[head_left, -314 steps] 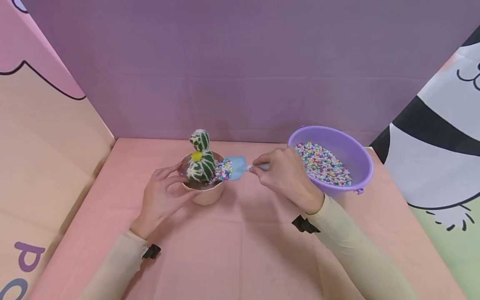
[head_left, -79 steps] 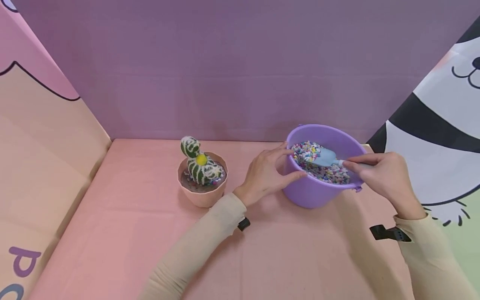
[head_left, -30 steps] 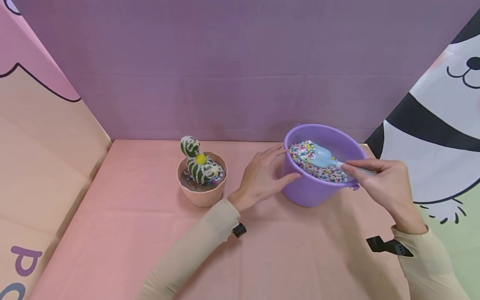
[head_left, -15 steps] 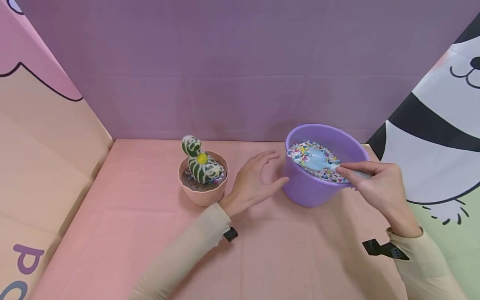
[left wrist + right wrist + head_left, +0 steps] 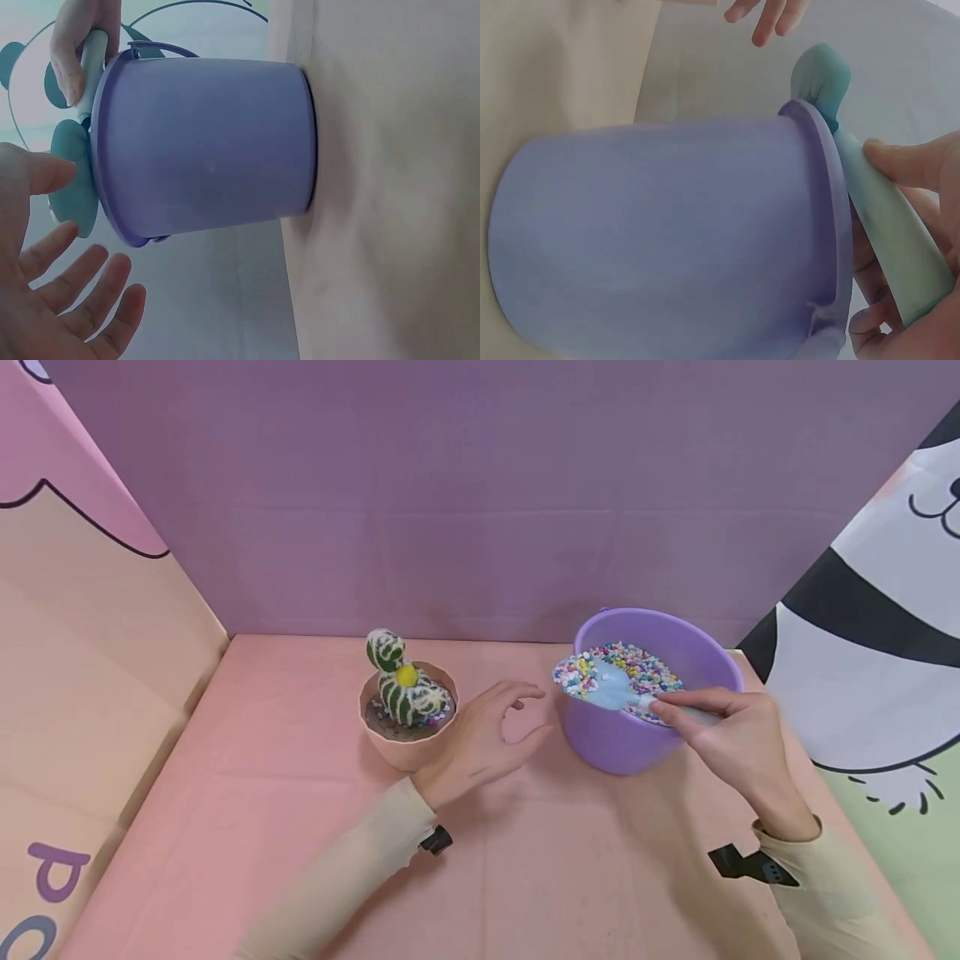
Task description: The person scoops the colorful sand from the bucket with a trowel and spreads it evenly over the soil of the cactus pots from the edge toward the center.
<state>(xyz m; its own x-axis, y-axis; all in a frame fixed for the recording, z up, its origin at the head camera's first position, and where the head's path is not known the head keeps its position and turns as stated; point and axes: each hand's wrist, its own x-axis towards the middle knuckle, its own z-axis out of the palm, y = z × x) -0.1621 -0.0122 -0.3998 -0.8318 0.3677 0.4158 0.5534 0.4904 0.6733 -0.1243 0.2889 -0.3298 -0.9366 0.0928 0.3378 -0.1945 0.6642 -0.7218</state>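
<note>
My right hand (image 5: 738,747) grips the pale handle of a small light-blue toy shovel (image 5: 611,685). Colourful small beads (image 5: 576,675) heap on its blade, which hangs over the left rim of a purple bucket (image 5: 615,743). More beads lie inside the bucket. My left hand (image 5: 480,739) is apart from the bucket, fingers loosely bent and holding nothing, and it overlaps the right side of a peach flowerpot (image 5: 390,752). In that pot stands a green and white cactus (image 5: 405,702) with a yellow flower, beads scattered on the brown surface around it. The right wrist view shows the shovel's handle (image 5: 892,232) between thumb and fingers.
A pink cloth (image 5: 300,827) covers the table. Behind it rises a purple backdrop (image 5: 480,510). Printed panels stand at both sides, with a panda picture (image 5: 870,668) on the right one, close to the bucket.
Earlier, beads were tipped from the shovel into the pot. Since then the shovel has scooped beads from the bucket and risen leftward over its rim. My left hand has left the bucket, moving left.
</note>
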